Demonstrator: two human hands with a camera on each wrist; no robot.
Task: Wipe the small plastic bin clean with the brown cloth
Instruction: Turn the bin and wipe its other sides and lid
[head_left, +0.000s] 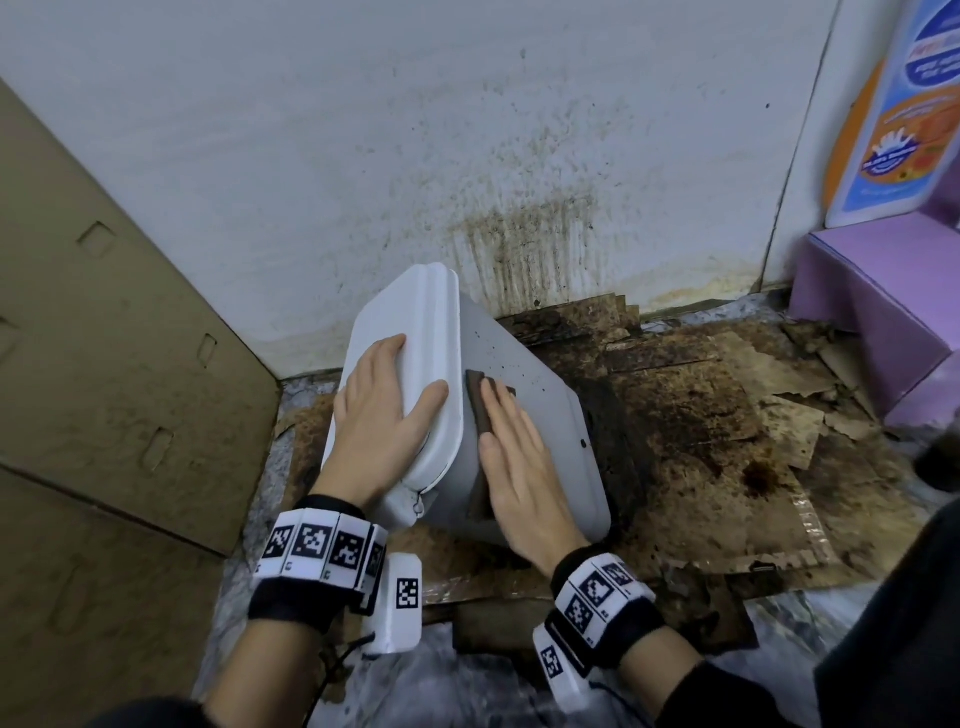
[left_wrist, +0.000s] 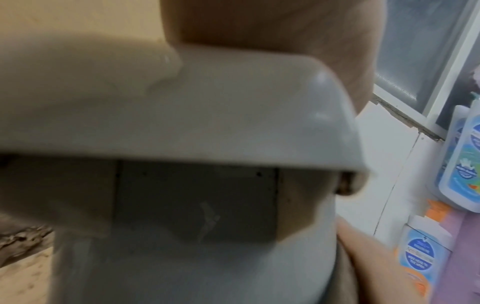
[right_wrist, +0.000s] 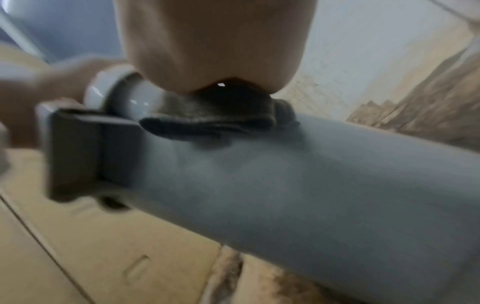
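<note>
Head view shows a white wall (head_left: 311, 156) at the far side, stained with brown spots and streaks low down. On the left leans a big sheet of cardboard (head_left: 104, 338), and at the far right stands a purple box (head_left: 872, 312). Dirty, torn cardboard pieces (head_left: 727, 426) cover the floor. On them, near the middle, the small plastic bin (head_left: 545, 415) is tilted toward the left, its white lid (head_left: 415, 332) closed. The left hand (head_left: 379, 415) lies flat on the lid with straight fingers, the thumb reaching over the lid's right edge. The right hand (head_left: 519, 478) is also flat, fingers straight and together, and it presses the brown cloth (head_left: 480, 405) against the grey side of the bin just under the lid. Both wrists carry black bands with square marker tags.
</note>
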